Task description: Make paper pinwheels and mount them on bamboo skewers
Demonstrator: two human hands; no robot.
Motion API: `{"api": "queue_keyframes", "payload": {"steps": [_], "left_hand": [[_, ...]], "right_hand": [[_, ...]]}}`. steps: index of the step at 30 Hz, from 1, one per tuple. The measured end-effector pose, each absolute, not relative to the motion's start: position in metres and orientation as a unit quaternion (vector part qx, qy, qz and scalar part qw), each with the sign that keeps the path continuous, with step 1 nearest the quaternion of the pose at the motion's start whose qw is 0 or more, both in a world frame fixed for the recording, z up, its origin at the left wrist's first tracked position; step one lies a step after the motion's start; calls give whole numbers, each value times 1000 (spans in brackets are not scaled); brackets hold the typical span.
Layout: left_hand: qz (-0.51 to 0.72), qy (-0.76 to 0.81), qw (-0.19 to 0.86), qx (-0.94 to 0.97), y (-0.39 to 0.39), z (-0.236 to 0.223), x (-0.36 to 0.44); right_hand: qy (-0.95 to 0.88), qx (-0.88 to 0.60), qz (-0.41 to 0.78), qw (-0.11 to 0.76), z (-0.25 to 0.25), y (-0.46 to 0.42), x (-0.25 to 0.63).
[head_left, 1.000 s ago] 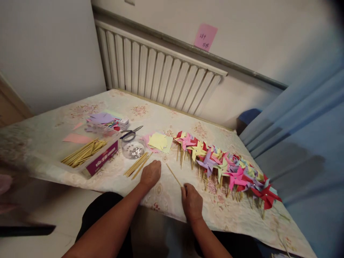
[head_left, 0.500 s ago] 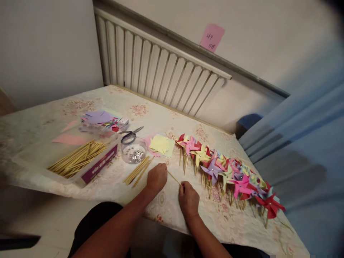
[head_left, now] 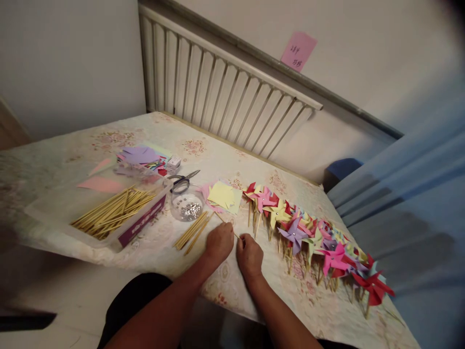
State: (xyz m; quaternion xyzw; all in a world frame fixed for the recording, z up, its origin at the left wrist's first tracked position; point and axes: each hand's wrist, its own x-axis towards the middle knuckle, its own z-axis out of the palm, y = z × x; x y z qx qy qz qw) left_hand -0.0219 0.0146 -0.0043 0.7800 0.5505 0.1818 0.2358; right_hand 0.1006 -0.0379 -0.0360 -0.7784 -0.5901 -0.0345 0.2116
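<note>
My left hand (head_left: 219, 242) and my right hand (head_left: 249, 254) are close together above the flowered tablecloth (head_left: 225, 160), both with fingers curled. Between them runs a thin wooden stick (head_left: 222, 219), its far end pointing up-left toward the paper squares (head_left: 225, 196). My right hand pinches the stick's near end; my left hand is closed over its middle. A small loose bundle of sticks (head_left: 191, 230) lies just left of my left hand.
A row of several coloured paper pinwheels (head_left: 312, 232) stretches to the right. A clear round dish of pins (head_left: 187, 206), scissors (head_left: 183, 180), a clear tray of sticks (head_left: 112, 211) and coloured paper (head_left: 140, 156) lie to the left. A radiator (head_left: 225, 92) stands behind.
My right hand has slid left along the table with the stick, closing the gap to my left hand, which now grips the stick. The camera has shifted slightly.
</note>
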Motion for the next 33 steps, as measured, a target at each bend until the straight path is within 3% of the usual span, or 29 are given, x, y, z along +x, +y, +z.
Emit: {"api": "queue_keyframes", "payload": {"steps": [14,22,33], "left_hand": [[236,579,310,717,24,-1,-23],[230,577,323,714,27,-2,-25],[221,578,348,704,29,-1,-24]], "right_hand": [[-615,-755,42,224,-17,14,83],[-631,-734,16,250,0,57,91],[-774,-605,-31,186,13,118,63]]}}
